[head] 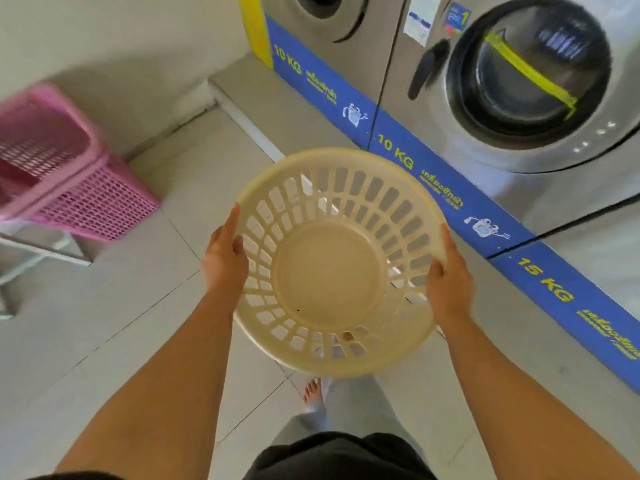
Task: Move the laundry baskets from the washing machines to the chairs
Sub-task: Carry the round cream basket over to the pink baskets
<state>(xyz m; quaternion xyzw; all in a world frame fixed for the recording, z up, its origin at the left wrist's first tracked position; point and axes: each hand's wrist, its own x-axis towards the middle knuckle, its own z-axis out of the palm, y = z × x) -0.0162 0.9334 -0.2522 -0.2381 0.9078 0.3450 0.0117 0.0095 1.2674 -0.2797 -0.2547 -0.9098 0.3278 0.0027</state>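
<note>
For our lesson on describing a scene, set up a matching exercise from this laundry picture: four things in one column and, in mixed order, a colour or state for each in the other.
Column one:
1. round basket
2. square basket
3. strip along the machines
4. washer door

Column two:
A. pink, standing at the left by the wall
B. blue with yellow weight labels
C. cream, empty, held by the left hand and right hand
D. round, dark glass

Pairs: 1-C, 2-A, 3-B, 4-D
</note>
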